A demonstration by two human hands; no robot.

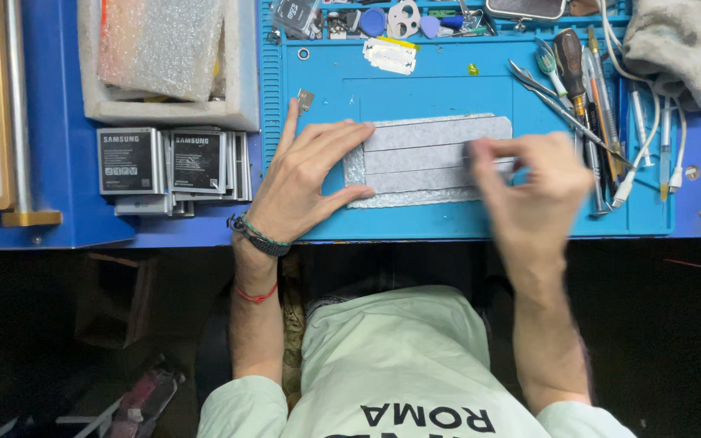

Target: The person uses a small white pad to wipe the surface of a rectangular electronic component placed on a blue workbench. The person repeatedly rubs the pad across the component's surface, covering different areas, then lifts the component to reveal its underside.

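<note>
On blue mat [448, 89] — left hand [306, 174] pins grey strips [427, 158], right hand [529, 182] blurred.

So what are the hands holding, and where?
The left hand presses the grey strip sheet flat at its left end; the blurred right hand pinches its right end.

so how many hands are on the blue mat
2: the left hand presses the grey strips' left end, the right hand, blurred, is at their right end.

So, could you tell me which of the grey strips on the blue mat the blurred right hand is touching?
The right hand pinches the right end of the second strip from the top. The top strip lies clear above its fingers; the left hand pins the stack's left end.
</note>
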